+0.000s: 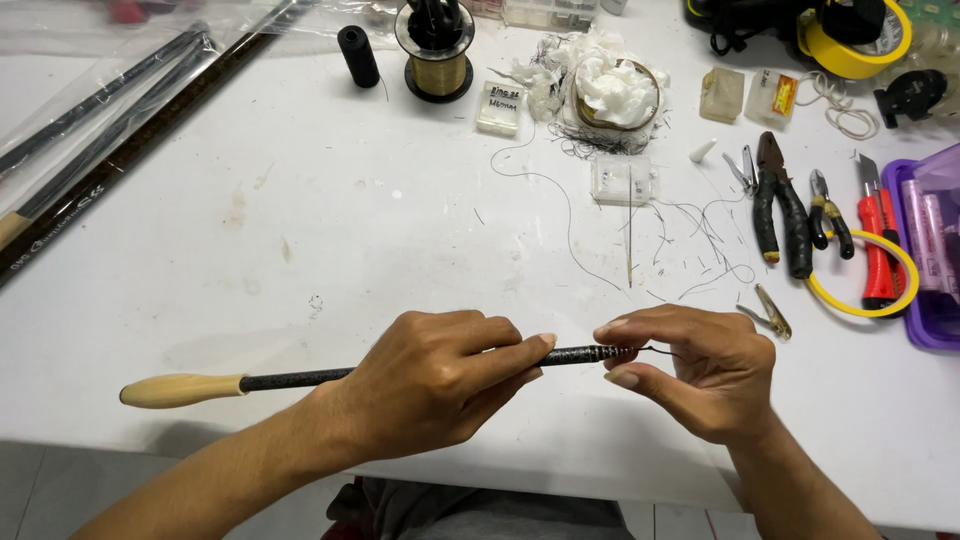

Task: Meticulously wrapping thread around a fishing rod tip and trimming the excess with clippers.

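Observation:
My left hand (440,375) grips a thin black rod (300,379) that lies level above the front of the white table (330,230). The rod has a pale wooden handle (180,390) at its left end. My right hand (690,370) pinches the rod's right tip (612,353), where dark thread is wound in close turns. A short end of dark thread (660,350) sticks out past my right fingers.
Black pliers (782,205), small cutters (830,212), a red knife (876,245), a yellow ring (868,308) and a purple box (935,250) lie right. A gold wire spool (437,62), black spool (358,55), white wadding (605,85) and loose thread (560,200) sit behind. Bagged rods (110,120) lie left.

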